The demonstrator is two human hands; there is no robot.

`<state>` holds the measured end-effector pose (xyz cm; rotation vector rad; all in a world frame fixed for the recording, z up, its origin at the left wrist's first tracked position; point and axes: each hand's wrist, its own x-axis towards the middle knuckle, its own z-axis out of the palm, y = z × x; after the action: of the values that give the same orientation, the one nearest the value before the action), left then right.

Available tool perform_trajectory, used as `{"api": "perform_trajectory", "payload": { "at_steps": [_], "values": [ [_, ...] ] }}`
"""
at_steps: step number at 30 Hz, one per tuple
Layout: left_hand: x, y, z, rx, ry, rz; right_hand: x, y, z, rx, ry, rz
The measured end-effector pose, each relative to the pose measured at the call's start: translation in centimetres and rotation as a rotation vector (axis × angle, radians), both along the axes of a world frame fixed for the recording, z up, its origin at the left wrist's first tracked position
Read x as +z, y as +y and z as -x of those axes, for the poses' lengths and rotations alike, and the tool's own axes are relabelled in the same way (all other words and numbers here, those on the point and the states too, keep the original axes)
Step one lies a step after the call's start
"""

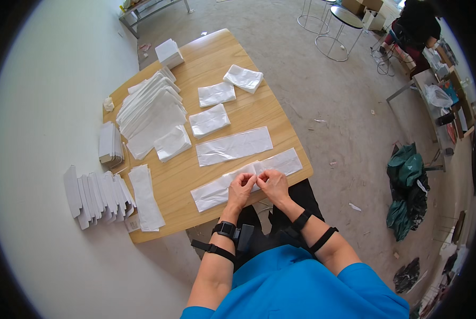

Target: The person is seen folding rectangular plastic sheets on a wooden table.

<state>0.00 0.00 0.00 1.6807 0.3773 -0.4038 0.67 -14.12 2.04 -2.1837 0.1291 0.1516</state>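
Observation:
Along the near edge of the wooden table lies a long white strip [211,194], thin and slightly shiny like plastic film or a flat bag. My left hand [240,189] and my right hand [274,186] meet over its middle. Both have thumb and fingers pinched at the strip's near edge, fingertips almost touching; the bit between them is too small to make out. A second long strip [234,145] lies flat just beyond. Farther back sit shorter folded packets: one packet [210,120], another packet [217,94] and a third packet [243,78].
A fanned pile of white sheets [150,109] covers the left of the table [270,114]. White boxes [169,53] stand at its far corner, and folded cartons [97,196] line the wall side. Right are green and black bags [405,186] and a seated person [416,26].

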Motion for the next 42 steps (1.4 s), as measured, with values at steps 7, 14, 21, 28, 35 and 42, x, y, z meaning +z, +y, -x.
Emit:
{"api": "perform_trajectory", "payload": {
  "at_steps": [7,14,21,28,35,42],
  "values": [
    [-0.3,-0.1,0.8,0.013,-0.044,-0.017,0.3,-0.5,0.7,0.000,-0.011,-0.090],
    [0.1,0.3,0.2,-0.005,0.008,0.015,-0.3,-1.4,0.1,-0.034,0.141,-0.251],
    [0.2,0.1,-0.1,-0.018,0.044,0.091,0.0,-0.9,-0.1,-0.003,0.028,-0.164],
    [-0.3,0.0,0.0,-0.003,-0.011,-0.058,-0.8,-1.0,-0.3,-0.015,0.010,-0.184],
    [0.0,-0.1,-0.1,0.038,-0.010,0.040,-0.1,-0.7,-0.3,0.030,0.024,-0.170],
    [-0.9,0.2,-0.1,-0.010,-0.023,0.013,-0.5,-0.6,-0.3,0.016,0.039,-0.217]
  ]
}}
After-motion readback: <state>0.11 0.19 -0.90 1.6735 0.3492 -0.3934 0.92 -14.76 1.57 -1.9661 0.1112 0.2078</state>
